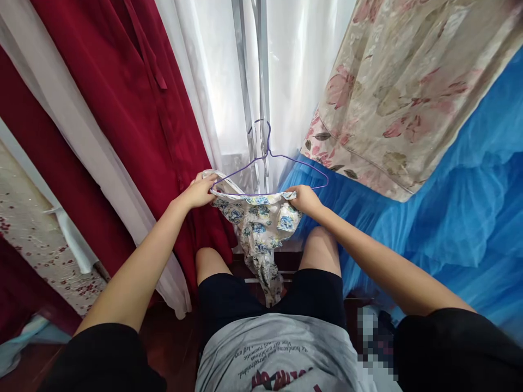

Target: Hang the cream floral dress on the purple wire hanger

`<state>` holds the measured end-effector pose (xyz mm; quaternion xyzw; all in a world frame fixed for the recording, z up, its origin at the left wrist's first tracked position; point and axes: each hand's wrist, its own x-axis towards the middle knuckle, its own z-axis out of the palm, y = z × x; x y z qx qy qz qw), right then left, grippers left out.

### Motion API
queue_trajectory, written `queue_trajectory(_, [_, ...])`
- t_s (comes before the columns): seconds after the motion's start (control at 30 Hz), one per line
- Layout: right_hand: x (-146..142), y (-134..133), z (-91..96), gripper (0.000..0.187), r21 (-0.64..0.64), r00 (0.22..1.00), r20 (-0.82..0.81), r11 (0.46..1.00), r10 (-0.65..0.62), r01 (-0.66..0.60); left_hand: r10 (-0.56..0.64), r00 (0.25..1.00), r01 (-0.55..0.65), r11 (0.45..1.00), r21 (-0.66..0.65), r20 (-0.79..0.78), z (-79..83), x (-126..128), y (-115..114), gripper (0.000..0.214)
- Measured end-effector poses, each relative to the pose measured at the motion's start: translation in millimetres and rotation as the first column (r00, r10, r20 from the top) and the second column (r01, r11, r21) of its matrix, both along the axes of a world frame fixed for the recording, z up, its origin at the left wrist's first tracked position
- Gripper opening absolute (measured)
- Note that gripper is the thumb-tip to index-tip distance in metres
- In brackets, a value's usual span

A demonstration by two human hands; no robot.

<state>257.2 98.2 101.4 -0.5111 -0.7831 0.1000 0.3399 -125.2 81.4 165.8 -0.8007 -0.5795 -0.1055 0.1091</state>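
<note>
A white garment with blue flowers point(259, 228) hangs down between my knees from a thin purple wire hanger point(286, 163). My left hand point(199, 190) is closed on the garment's left strap at the hanger's left end. My right hand point(304, 198) pinches the garment's right top edge below the hanger's right arm. The hanger's hook point(265, 130) points up in front of the window frame.
Dark red curtains point(122, 109) hang at the left and sheer white curtains point(204, 81) at the middle. A beige floral cloth point(400, 87) hangs at the upper right over blue netting point(449, 218). Dark wooden floor lies below.
</note>
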Motion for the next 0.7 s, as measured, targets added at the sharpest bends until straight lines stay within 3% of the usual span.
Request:
queue_trajectory(0.1, [-1.5,-10.4,3.4,0.027,-0.013,0.999,0.036,1.0,-0.002,0.002,-0.013,0.996,0.013,1.0,0.008,-0.093,10.4,-4.3,-12.3,0.038])
queue_trajectory(0.27, [-7.4,-21.5,14.3,0.022,-0.04,0.988,0.156,0.999,0.015,-0.009,-0.012,0.997,0.012,1.0,0.002,-0.079,24.5,-22.8,-39.1,0.036])
queue_trajectory(0.37, [-12.0,-21.8,17.5,0.02,-0.048,0.987,0.159,0.999,0.003,0.004,-0.084,0.993,0.087,0.995,0.046,-0.08,36.5,-20.6,-51.1,0.026])
queue_trajectory(0.53, [-17.4,-25.6,18.7,0.018,-0.077,0.984,0.157,0.994,0.083,-0.071,-0.325,0.945,0.31,0.93,0.2,0.044,54.9,24.0,-47.3,0.017])
queue_trajectory(0.6, [-15.8,-29.8,18.1,0.017,-0.081,0.981,0.158,0.991,0.114,-0.102,-0.384,0.907,0.355,0.918,0.175,0.172,55.7,46.2,-36.6,0.016])
queue_trajectory(0.7, [-1.7,-35.2,13.4,0.023,-0.033,0.985,0.125,0.993,0.118,-0.115,-0.381,0.826,0.374,0.922,0.101,0.416,47.7,65.9,-19.6,0.033])
